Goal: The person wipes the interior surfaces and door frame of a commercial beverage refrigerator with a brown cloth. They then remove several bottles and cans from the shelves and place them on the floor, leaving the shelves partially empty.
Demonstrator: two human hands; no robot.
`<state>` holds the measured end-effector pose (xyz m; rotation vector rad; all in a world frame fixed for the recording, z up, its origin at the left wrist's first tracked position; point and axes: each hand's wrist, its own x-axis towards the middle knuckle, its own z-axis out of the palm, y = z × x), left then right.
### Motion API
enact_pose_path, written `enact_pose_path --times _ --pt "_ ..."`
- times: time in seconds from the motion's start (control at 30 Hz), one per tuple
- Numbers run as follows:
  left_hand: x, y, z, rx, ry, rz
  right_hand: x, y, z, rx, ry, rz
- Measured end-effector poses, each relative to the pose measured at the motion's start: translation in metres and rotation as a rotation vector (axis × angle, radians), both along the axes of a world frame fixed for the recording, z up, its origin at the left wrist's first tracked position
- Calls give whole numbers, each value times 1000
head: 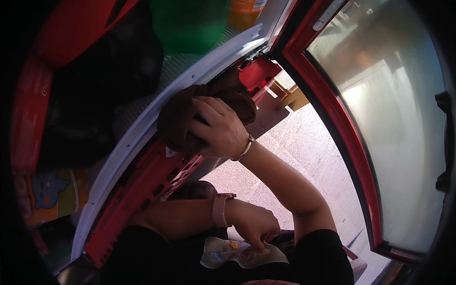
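Observation:
My right hand (220, 130) grips a bunched dark brown cloth (180, 115), with a bangle around that wrist. The cloth lies against the white sill (142, 114) of a red drinks cooler and hangs over its red lower grille (156, 171). Across the front of my black shirt, my left hand (253, 222) is bent downward near the printed patch (245, 253); a pink-strapped watch (221, 210) circles its wrist. The fingers are partly curled and their inner side is hidden, so I cannot tell whether they hold anything.
The cooler's red-framed, fogged glass door (384, 142) stands open on the right. Inside are a green container (190, 26), an orange drink bottle (245, 14), a red Coca-Cola carton (34, 117) and a cartoon-printed package (53, 196). Sunlit paving (302, 153) shows below.

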<state>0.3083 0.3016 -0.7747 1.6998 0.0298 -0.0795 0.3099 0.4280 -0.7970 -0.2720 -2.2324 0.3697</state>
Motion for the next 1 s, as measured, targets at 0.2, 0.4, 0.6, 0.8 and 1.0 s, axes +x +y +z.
enact_pose_path --times 0.2,0.4,0.6,0.8,1.0 --pt "-6 -7 13 40 47 -8 45 86 16 -73 -113 -649" --pt "-3 -1 17 41 87 -50 14 -5 1 -82 -79 -398" --pt "0 -12 17 73 125 -49 42 23 -8 0 33 -362" --pt "-3 -22 23 148 99 -20 46 50 -13 -166 144 -779" --pt "-1 -16 26 127 110 -64 52 -61 -11 -254 5 -46"
